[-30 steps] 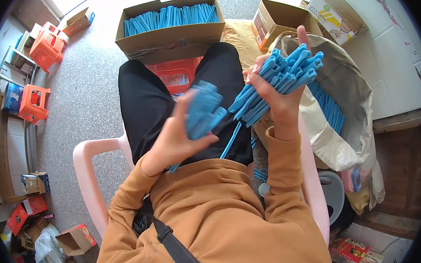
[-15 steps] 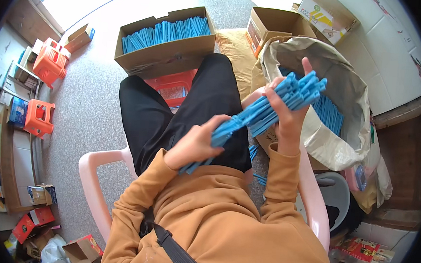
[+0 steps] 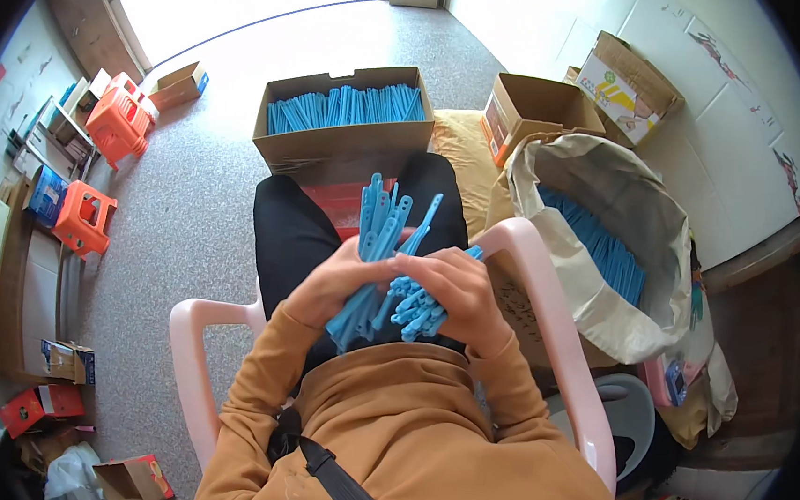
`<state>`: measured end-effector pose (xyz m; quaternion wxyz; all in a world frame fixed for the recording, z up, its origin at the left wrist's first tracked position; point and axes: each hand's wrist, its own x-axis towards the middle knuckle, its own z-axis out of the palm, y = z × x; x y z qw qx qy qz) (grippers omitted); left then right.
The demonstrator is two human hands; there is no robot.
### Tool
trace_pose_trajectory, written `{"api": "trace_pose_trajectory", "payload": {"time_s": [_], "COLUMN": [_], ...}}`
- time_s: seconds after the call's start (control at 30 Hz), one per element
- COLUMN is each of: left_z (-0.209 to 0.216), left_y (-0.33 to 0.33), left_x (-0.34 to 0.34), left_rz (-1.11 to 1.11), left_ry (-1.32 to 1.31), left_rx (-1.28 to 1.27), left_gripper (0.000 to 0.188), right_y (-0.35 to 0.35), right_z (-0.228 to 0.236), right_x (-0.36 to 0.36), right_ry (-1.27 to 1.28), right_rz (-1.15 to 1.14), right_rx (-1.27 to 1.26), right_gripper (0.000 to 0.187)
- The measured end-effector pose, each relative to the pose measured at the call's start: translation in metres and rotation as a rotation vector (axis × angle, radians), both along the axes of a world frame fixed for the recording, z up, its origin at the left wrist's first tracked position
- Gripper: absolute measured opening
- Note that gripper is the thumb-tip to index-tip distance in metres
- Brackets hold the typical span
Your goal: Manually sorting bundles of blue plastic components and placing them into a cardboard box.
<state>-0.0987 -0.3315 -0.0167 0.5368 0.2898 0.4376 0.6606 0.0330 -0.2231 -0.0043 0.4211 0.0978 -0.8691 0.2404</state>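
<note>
Above my lap, my left hand (image 3: 340,275) is closed around a bundle of slim blue plastic sticks (image 3: 378,228). Their flat upper ends have small holes and fan out above the fist, while the lower ends poke out beneath. Right beside it, my right hand (image 3: 461,291) grips a second blue bundle (image 3: 419,312) whose knobbed ends point down toward me. The thumbs nearly meet between the bundles. One stick leans to the upper right, apart from the others; which hand holds it is hard to tell.
Ahead of my knees, a cardboard box (image 3: 338,146) full of blue sticks rests on a red stool (image 3: 343,199). A large pale sack (image 3: 644,316) with more sticks stands at right, behind the pink chair arm (image 3: 546,299). Orange stools (image 3: 83,220) line the left wall.
The sticks, held as one long slanting mass between both hands, are now two bundles, one per hand. My right hand has come down and left, close to my left hand.
</note>
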Motion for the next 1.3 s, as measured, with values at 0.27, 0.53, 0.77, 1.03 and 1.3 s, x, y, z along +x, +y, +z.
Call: {"api": "trace_pose_trajectory", "payload": {"time_s": [0.27,0.53,0.77,1.03,1.3], "left_z": [0.018,0.000,0.003,0.011,-0.003], "left_y": [-0.009,-0.012,-0.017,-0.022,-0.024], "left_x": [0.014,0.017,0.011,-0.002,0.000], "left_rz": [0.098,0.437,0.538,0.518,0.489], "left_ry": [0.115,0.827,0.934,1.236,1.099], "left_rx": [0.035,0.368,0.860,0.825,0.774], "left_gripper": [0.021,0.014,0.022,0.031,0.032], "right_y": [-0.001,-0.013,-0.032,-0.025,-0.013], "right_z": [-0.011,-0.010,-0.030,-0.006,-0.026], "right_x": [-0.001,-0.005,-0.002,0.000,-0.011], "right_ry": [0.221,0.288,0.177,0.012,-0.018], "right_rz": [0.016,0.016,0.171,0.061,0.142], "right_rx": [0.015,-0.110,-0.366,-0.928,-1.055], "right_gripper": [0.042,0.043,0.061,0.076,0.084]}}
